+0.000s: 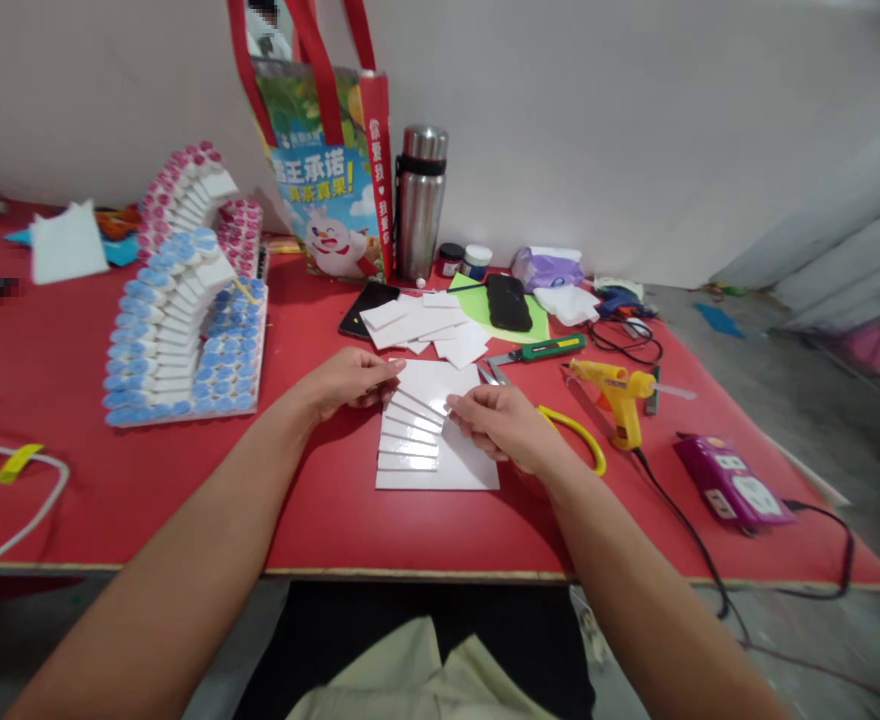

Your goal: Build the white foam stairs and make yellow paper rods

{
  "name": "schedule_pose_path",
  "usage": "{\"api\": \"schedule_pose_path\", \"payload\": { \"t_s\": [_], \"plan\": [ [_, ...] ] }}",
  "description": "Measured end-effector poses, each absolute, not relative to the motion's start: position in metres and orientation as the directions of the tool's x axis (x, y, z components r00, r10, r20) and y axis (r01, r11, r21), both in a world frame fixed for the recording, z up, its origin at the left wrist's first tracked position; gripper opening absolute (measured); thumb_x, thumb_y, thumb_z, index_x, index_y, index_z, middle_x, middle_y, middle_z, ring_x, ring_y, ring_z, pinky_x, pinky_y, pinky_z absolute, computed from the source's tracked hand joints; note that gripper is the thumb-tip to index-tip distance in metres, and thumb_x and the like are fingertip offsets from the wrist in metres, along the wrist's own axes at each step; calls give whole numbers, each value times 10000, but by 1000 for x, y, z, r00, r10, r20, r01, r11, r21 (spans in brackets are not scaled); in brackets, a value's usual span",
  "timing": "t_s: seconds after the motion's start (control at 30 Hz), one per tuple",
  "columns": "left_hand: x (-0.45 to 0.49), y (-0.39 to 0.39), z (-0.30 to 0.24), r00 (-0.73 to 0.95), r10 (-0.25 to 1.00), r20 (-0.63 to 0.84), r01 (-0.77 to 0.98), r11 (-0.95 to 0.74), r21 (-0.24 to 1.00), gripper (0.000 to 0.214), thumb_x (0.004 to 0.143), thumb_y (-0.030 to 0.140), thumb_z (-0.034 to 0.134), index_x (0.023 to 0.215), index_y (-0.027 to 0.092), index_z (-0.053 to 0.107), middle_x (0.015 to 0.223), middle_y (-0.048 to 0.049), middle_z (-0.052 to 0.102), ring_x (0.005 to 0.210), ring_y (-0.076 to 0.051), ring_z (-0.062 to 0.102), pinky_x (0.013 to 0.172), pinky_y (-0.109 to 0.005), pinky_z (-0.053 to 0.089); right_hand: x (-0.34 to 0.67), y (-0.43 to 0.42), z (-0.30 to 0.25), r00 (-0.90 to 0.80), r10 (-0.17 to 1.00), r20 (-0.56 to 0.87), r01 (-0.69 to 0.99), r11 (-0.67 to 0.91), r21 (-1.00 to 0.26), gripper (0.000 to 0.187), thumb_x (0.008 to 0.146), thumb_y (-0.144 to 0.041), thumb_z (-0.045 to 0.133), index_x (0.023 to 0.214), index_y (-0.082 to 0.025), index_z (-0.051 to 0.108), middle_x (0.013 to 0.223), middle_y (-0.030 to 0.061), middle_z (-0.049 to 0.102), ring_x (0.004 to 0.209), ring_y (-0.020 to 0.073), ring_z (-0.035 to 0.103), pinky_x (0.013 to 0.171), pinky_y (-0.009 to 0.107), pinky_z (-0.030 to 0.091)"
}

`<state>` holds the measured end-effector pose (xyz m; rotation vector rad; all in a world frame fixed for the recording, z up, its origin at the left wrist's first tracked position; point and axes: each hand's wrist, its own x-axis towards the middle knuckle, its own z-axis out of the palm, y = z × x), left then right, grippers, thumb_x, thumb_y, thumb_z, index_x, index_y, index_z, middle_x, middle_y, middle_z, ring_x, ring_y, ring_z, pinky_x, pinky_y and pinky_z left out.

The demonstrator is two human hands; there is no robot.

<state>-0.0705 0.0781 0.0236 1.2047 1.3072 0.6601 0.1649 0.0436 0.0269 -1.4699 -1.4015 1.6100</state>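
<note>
On the red table (320, 510), a glossy white board (470, 465) lies flat beneath the fingertips of the left hand (354, 383) and right hand (496, 420). Its white strips (410, 448) form a fan: near ones run left-to-right; far ones slant rightward toward the person. Fingers are curled, thumbs close in; whether they grip a strip cannot be told.

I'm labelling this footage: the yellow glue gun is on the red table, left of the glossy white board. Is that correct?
Not left: the head view shows the yellow glue gun on the red table, right of the glossy white board.
</note>
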Motion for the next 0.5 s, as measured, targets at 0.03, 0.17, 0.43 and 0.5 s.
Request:
{"api": "schedule_pose_path", "payload": {
  "t_s": [0.03, 0.17, 0.43, 0.5],
  "plan": [
    [-71, 78, 23, 218, 908, -357, 252, 301, 920, 433, 827, 499, 751, 625, 134, 636, 522, 3, 555, 423, -48, 369, 428, -215, 238, 164, 43, 27, -257, 893, -369, 255, -305, -918, 396, 826, -501, 755, 683, -185, 565, 522, -43, 524, 362, 40, 326, 310, 190, 194],
    [-73, 80, 19, 261, 908, -329, 275, 257, 927, 406, 802, 495, 767, 643, 143, 641, 522, 14, 543, 437, -54, 384, 436, -214, 246, 163, 43, 28, -261, 889, -377, 283, -302, -910, 373, 834, -445, 759, 659, -184, 558, 487, -55, 498, 353, 40, 328, 303, 185, 207],
    [-75, 81, 15, 285, 908, -306, 293, 221, 930, 375, 762, 457, 800, 627, 158, 619, 519, 15, 546, 443, -62, 403, 441, -216, 254, 162, 44, 25, -277, 891, -361, 276, -286, -918, 383, 823, -447, 782, 659, -187, 553, 469, -56, 504, 327, 37, 323, 296, 191, 210],
    [-75, 81, 14, 282, 911, -300, 299, 214, 930, 375, 764, 455, 798, 624, 158, 618, 518, 14, 547, 444, -63, 404, 441, -216, 253, 162, 44, 24, -279, 892, -357, 265, -285, -921, 384, 822, -436, 785, 651, -189, 546, 468, -54, 505, 324, 39, 325, 295, 194, 211]
  ]
}}
